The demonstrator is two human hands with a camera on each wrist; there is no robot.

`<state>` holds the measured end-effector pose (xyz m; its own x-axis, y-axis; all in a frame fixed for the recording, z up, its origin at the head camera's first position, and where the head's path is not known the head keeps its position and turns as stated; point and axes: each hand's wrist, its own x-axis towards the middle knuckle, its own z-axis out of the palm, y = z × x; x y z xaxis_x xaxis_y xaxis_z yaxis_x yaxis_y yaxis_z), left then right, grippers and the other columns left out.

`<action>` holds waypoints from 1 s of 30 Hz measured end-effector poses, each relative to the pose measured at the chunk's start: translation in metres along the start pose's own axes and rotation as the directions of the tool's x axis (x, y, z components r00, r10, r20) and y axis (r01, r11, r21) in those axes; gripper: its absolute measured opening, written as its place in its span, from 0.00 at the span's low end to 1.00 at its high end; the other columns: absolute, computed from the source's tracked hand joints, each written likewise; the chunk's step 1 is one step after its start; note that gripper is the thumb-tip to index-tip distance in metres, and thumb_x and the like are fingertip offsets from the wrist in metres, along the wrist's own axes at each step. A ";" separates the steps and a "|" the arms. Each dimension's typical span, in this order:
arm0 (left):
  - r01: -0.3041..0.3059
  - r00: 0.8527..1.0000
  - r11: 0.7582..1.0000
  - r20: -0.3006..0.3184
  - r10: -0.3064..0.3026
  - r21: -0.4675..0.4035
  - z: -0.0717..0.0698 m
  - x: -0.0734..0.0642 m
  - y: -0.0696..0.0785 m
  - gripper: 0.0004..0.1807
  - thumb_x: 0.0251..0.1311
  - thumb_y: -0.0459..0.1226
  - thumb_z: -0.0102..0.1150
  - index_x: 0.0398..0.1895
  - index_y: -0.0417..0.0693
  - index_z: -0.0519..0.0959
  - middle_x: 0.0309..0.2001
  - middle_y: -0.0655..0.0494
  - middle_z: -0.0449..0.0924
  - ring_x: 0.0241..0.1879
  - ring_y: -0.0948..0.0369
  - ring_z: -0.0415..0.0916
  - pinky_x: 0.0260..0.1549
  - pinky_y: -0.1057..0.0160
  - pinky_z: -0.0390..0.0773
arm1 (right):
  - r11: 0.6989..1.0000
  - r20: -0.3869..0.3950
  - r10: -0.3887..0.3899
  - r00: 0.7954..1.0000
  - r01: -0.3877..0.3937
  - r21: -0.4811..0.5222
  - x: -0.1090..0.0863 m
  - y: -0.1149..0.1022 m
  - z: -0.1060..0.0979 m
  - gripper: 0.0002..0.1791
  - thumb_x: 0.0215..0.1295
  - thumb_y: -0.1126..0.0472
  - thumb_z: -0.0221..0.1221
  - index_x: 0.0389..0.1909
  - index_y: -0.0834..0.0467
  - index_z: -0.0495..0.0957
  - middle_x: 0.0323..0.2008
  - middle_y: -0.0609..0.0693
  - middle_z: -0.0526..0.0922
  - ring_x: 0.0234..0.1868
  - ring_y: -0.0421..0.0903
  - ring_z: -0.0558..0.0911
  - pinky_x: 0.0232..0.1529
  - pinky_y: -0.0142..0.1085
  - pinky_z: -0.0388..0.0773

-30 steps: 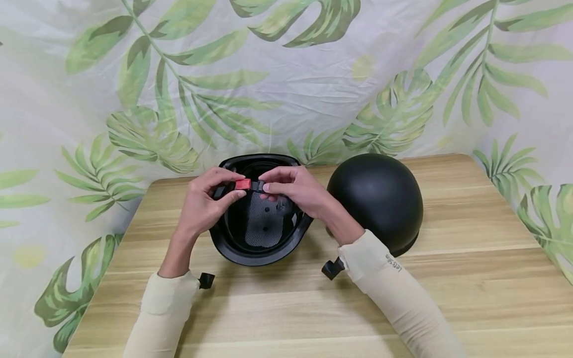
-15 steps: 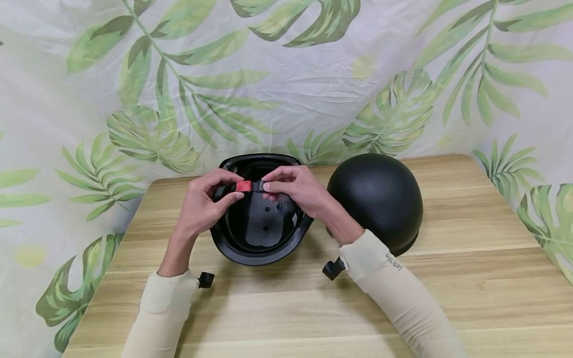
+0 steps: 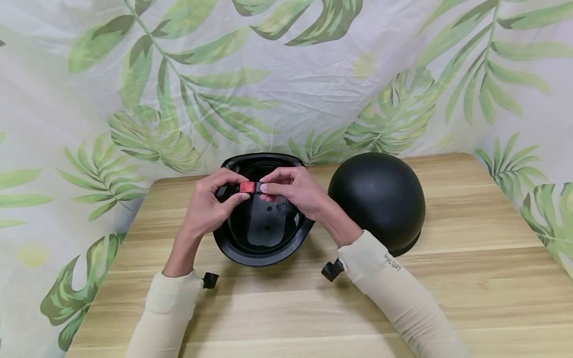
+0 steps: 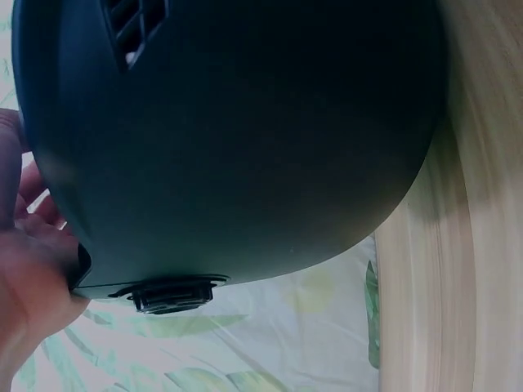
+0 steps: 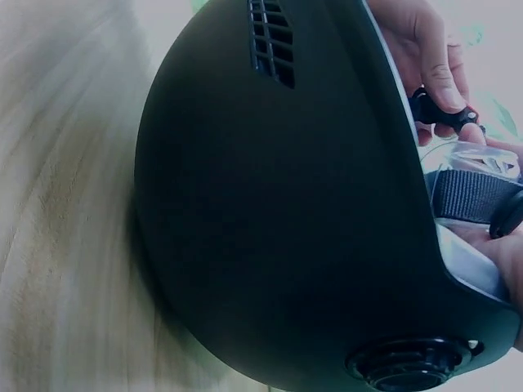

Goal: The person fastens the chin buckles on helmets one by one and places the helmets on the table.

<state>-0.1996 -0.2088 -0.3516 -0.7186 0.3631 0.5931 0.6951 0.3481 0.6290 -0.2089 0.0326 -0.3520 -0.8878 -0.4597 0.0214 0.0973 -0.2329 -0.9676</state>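
Note:
A black helmet (image 3: 264, 259) lies upside down on the table, its padded inside facing up. Above its opening, my left hand (image 3: 203, 204) pinches the red part (image 3: 247, 187) of the chin-strap buckle between thumb and index finger. My right hand (image 3: 299, 193) pinches the black part (image 3: 257, 187) beside it. The two parts are end to end; whether they are locked cannot be made out. Both wrist views are mostly filled by the helmet shell (image 4: 245, 163), and in the right wrist view a black strap (image 5: 470, 196) shows past the rim.
A second black helmet (image 3: 376, 199) stands dome up on the wooden table (image 3: 277, 318), right behind my right forearm. A leaf-patterned cloth (image 3: 313, 84) hangs at the table's back edge. Small black wrist mounts (image 3: 332, 270) stick out from the sleeves.
The left hand and the red buckle part have shifted slightly right and down. Less of the black part shows between the red part and my right fingers. The helmets stay in place.

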 end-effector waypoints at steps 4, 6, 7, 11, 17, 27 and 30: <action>0.001 1.000 1.000 0.011 -0.001 0.015 -0.002 0.001 0.000 0.14 0.54 0.22 0.77 0.43 0.41 0.88 0.42 0.48 0.89 0.47 0.70 0.81 0.56 0.73 0.77 | 0.999 0.002 -0.008 1.000 0.008 -0.039 0.000 -0.002 0.000 0.12 0.71 0.72 0.65 0.52 0.71 0.84 0.35 0.51 0.90 0.34 0.41 0.91 0.46 0.38 0.90; 0.002 1.000 1.000 0.015 -0.002 0.031 -0.003 0.001 0.000 0.14 0.55 0.23 0.77 0.44 0.41 0.88 0.43 0.48 0.88 0.47 0.70 0.81 0.55 0.72 0.77 | 0.997 -0.001 -0.010 1.000 0.009 -0.071 0.000 -0.002 0.000 0.12 0.71 0.71 0.66 0.53 0.69 0.84 0.36 0.50 0.90 0.35 0.41 0.91 0.47 0.40 0.90; 0.002 1.000 0.999 0.017 -0.003 0.041 -0.003 0.001 0.000 0.14 0.55 0.23 0.77 0.44 0.42 0.88 0.43 0.48 0.88 0.47 0.70 0.81 0.55 0.72 0.77 | 0.996 -0.003 -0.010 1.000 0.010 -0.089 0.000 -0.002 0.000 0.12 0.71 0.70 0.66 0.53 0.68 0.84 0.36 0.50 0.90 0.36 0.41 0.91 0.47 0.39 0.90; 0.002 1.000 0.997 0.019 -0.003 0.082 -0.006 -0.001 0.000 0.15 0.55 0.25 0.77 0.45 0.43 0.88 0.44 0.49 0.88 0.48 0.70 0.80 0.53 0.70 0.78 | 0.986 -0.007 -0.009 1.000 0.008 -0.168 0.000 -0.003 0.000 0.11 0.72 0.66 0.66 0.53 0.64 0.85 0.36 0.49 0.89 0.38 0.45 0.89 0.44 0.36 0.88; 0.010 0.999 0.988 0.046 -0.017 0.153 -0.007 -0.002 0.001 0.15 0.54 0.27 0.79 0.44 0.44 0.89 0.43 0.51 0.89 0.47 0.61 0.83 0.53 0.66 0.79 | 0.937 0.008 0.003 1.000 0.000 -0.348 0.001 -0.009 -0.002 0.11 0.73 0.63 0.67 0.52 0.61 0.87 0.38 0.50 0.89 0.37 0.46 0.87 0.43 0.36 0.86; -0.016 0.985 0.916 0.165 -0.055 0.400 0.002 -0.002 -0.002 0.13 0.54 0.30 0.80 0.43 0.43 0.89 0.41 0.50 0.90 0.42 0.53 0.86 0.43 0.51 0.83 | 0.816 0.021 0.131 0.991 -0.096 -0.570 0.011 -0.017 -0.003 0.08 0.74 0.65 0.64 0.49 0.62 0.86 0.37 0.54 0.89 0.40 0.47 0.88 0.47 0.38 0.88; -0.012 0.982 0.905 0.178 -0.070 0.425 0.005 -0.002 -0.003 0.14 0.52 0.29 0.81 0.42 0.42 0.89 0.41 0.49 0.90 0.43 0.51 0.86 0.46 0.50 0.83 | 0.782 0.011 0.147 0.989 -0.109 -0.613 0.014 -0.017 -0.002 0.07 0.74 0.64 0.64 0.48 0.61 0.87 0.36 0.53 0.89 0.38 0.43 0.87 0.41 0.34 0.83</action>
<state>-0.2003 -0.2064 -0.3572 -0.7502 0.4857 0.4487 0.6473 0.6779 0.3484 -0.2239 0.0320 -0.3357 -0.8587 -0.4986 -0.1181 -0.1028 0.3935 -0.9136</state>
